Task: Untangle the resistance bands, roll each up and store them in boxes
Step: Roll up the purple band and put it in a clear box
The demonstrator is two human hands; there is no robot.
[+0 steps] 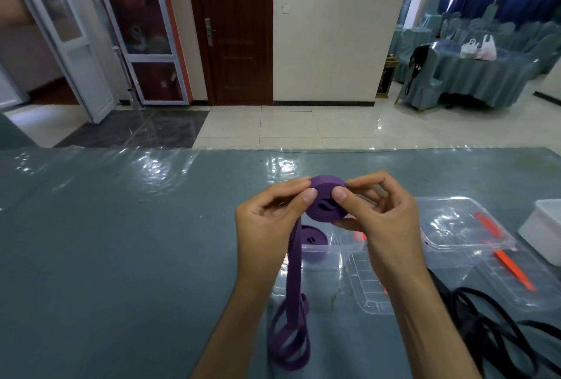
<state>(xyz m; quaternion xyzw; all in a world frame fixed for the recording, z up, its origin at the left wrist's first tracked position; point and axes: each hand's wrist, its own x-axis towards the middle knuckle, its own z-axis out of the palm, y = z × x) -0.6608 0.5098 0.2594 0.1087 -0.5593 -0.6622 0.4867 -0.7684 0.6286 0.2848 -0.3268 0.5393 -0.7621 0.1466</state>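
Two hands pinch one purple band roll above the table.

Left hand (270, 220) and right hand (382, 220) hold the half-rolled purple band (326, 202) between thumbs and fingers, close together; its loose tail hangs down left of the clear box (321, 272) and loops on the near table (121, 242); a second purple roll (312, 237) sits in that box; black bands (501, 324) lie near right; no writing is legible.

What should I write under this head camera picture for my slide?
Both hands roll a purple band above a clear box.
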